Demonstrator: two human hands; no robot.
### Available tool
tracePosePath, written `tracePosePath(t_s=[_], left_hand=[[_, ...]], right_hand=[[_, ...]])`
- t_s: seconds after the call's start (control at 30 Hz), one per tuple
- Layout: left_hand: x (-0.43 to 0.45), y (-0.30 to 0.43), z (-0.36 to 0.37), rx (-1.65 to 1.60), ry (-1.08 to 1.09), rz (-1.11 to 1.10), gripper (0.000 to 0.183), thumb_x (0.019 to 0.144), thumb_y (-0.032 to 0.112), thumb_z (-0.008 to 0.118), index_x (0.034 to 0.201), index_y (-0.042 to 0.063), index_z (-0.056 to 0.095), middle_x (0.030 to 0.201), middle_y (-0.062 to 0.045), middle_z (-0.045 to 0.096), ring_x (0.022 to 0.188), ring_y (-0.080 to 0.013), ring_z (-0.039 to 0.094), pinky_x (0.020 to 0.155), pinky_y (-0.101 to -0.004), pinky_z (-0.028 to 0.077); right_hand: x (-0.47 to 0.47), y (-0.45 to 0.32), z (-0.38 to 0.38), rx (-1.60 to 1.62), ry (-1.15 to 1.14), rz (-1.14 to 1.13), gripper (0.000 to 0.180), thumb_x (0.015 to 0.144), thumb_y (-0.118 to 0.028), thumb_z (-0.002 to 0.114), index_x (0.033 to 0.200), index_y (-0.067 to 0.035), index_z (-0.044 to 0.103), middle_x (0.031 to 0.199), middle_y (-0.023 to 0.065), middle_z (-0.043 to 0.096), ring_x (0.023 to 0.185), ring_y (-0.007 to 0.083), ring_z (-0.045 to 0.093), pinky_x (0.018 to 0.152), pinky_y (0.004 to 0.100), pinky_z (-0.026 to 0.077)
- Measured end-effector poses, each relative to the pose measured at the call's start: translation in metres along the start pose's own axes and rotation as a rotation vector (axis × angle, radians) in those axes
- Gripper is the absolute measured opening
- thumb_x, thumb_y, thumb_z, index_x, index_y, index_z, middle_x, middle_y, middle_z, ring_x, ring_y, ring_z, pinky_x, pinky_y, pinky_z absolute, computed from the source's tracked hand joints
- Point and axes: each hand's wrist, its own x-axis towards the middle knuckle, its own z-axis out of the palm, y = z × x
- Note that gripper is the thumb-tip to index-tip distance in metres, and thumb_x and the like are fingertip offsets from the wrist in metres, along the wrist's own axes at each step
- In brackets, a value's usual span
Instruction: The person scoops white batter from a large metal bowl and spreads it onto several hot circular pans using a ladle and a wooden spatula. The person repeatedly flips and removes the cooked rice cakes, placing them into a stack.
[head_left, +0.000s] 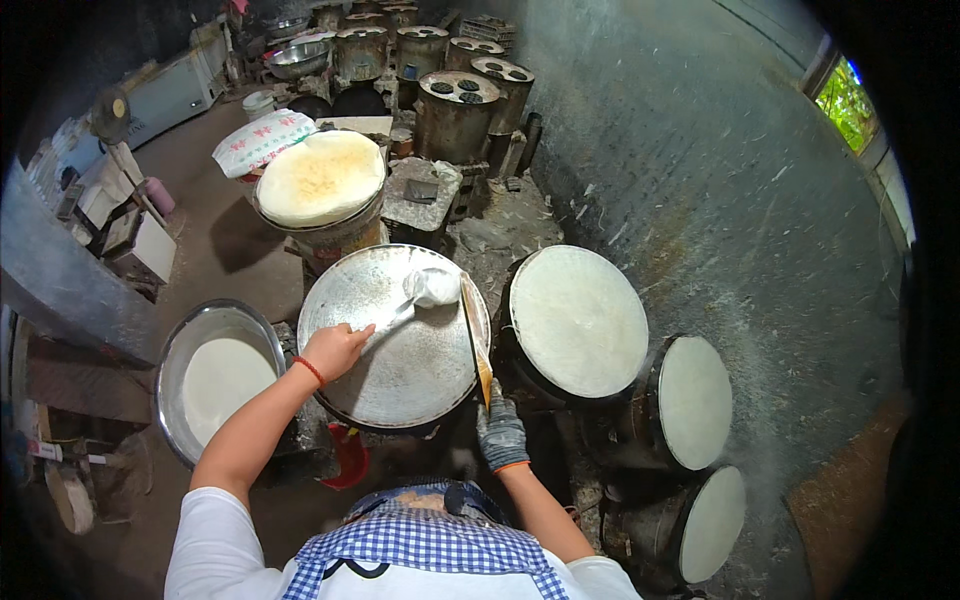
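Note:
My bare left hand (337, 351) grips the handle of a metal ladle (433, 288), whose pale, shiny bowl is over the far right part of a round griddle (375, 390). Whether batter fills the ladle is hard to tell. My right hand (502, 433), in a grey work glove, holds a long flat scraper (480, 349) along the griddle's right edge. No batter sheet shows on this griddle. At the left stands a metal basin (166, 397) of white batter (229, 382). To the right, a thin white batter sheet (577, 322) covers another round griddle.
Two more covered griddles (696, 403) (712, 525) follow at the lower right, near a grey wall (712, 210). A stack of round pancakes (321, 180) sits on a bucket ahead. Coal stoves (456, 120) stand behind. Below the griddle hangs a red object (347, 457).

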Motion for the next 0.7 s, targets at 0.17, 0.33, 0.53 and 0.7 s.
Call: tracePosePath(t_s=[0.17, 0.33, 0.53, 0.7], left_hand=[[0.002, -0.026, 0.025, 0.116, -0.044, -0.111, 0.043, 0.083, 0.007, 0.051, 0.125, 0.016, 0.054, 0.080, -0.016, 0.059, 0.060, -0.0324, 0.061, 0.054, -0.0402, 0.050], [-0.019, -0.056, 0.022, 0.140, 0.040, -0.179, 0.039, 0.085, 0.007, 0.046, 0.123, 0.013, 0.054, 0.079, -0.016, 0.058, 0.061, -0.0331, 0.061, 0.053, -0.0419, 0.050], [-0.107, -0.063, -0.016, 0.209, 0.006, -0.378, 0.036, 0.084, 0.013, 0.056, 0.121, 0.014, 0.056, 0.073, -0.014, 0.056, 0.058, -0.0320, 0.060, 0.052, -0.0422, 0.049], [-0.136, -0.031, -0.019, 0.195, 0.020, -0.476, 0.038, 0.084, 0.012, 0.058, 0.121, 0.013, 0.056, 0.073, -0.013, 0.055, 0.058, -0.0306, 0.059, 0.051, -0.0407, 0.049]], right_hand=[[0.013, -0.042, 0.003, -0.075, -0.224, 0.146, 0.049, 0.089, -0.023, 0.044, 0.135, -0.005, 0.039, 0.102, 0.0259, 0.056, 0.076, 0.0402, 0.061, 0.065, 0.0492, 0.050], [0.069, -0.083, 0.061, 0.135, -0.194, -0.200, 0.054, 0.084, -0.023, 0.047, 0.133, 0.000, 0.042, 0.121, 0.0275, 0.052, 0.102, 0.0428, 0.055, 0.090, 0.0433, 0.044], [0.075, -0.053, -0.001, 0.395, -0.234, 0.114, 0.048, 0.094, -0.034, 0.041, 0.131, -0.003, 0.047, 0.114, 0.0234, 0.059, 0.104, 0.0366, 0.057, 0.091, 0.0430, 0.044], [0.092, -0.092, 0.064, 0.211, -0.307, -0.202, 0.043, 0.093, -0.035, 0.044, 0.118, -0.001, 0.057, 0.100, 0.0265, 0.062, 0.097, 0.0406, 0.058, 0.085, 0.0462, 0.045]])
